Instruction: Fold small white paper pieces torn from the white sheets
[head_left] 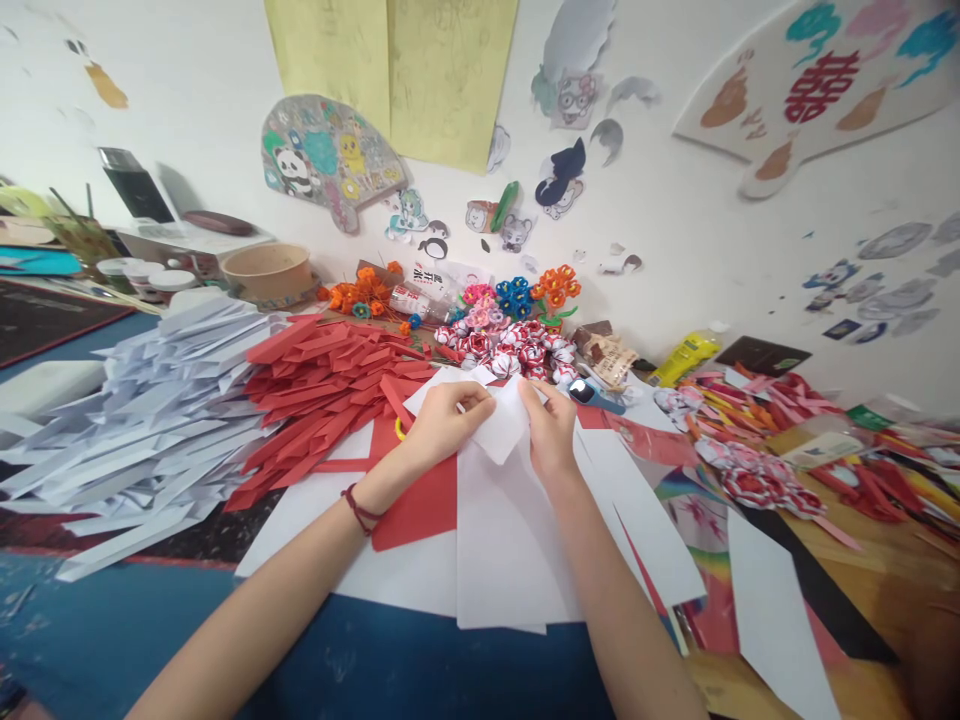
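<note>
A small piece of white paper (501,425) is held up between my two hands, over the middle of the table. My left hand (452,418) pinches its left edge with thumb and fingers. At its upper right side, my right hand (551,425) grips it the same way. Beneath lie large white sheets (510,550) and a red sheet (420,500), partly covered by my left wrist, which wears a dark red cord. The yellow handle of a tool (400,429) shows just beside my left hand.
Folded white strips (142,420) and folded red strips (330,390) are heaped at the left. Red-and-white paper flowers (517,350) lie behind my hands. A yellow bottle (686,357) and colourful strips (780,400) are at the right. A wooden-coloured bowl (268,272) stands back left.
</note>
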